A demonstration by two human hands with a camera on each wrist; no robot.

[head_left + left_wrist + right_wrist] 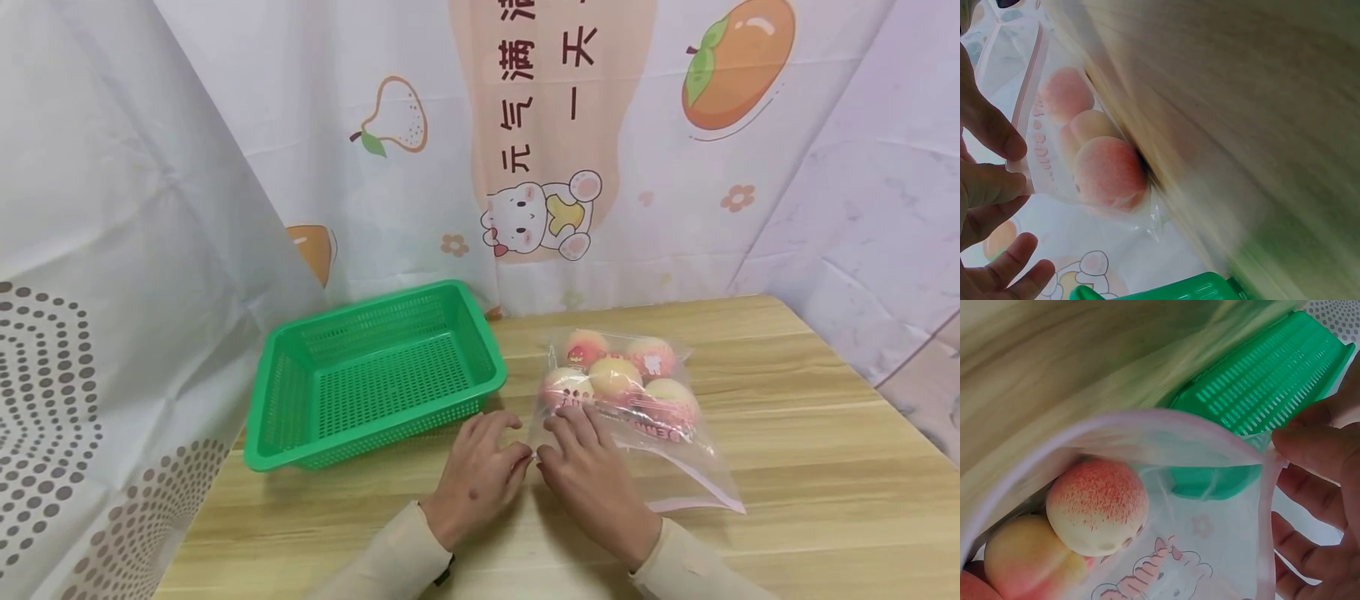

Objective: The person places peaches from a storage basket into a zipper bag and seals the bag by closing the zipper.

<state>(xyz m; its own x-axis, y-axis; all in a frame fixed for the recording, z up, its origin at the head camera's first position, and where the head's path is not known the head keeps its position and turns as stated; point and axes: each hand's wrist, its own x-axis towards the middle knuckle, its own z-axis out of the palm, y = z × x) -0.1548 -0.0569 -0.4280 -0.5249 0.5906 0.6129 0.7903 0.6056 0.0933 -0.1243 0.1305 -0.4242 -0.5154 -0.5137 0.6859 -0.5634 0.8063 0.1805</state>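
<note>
A clear plastic bag (701, 467) with pink print and a pink-edged mouth lies on the table, its mouth toward me. Inside are several peaches (617, 379), yellow and pink. At the mouth's left corner, my left hand (480, 479) pinches the edge between thumb and finger. Right beside it, my right hand (588, 483) pinches the same corner, its other fingers bent over the plastic. The right wrist view shows the mouth edge (1147, 419) bowed apart beyond the pinched corner, with a speckled peach (1099, 506) inside.
A green perforated plastic basket (390, 383) stands left of the bag, with nothing in it. The wooden table (810, 417) ends at a printed cloth (420, 208) hanging behind. Another patterned cloth (112, 333) hangs along the left side.
</note>
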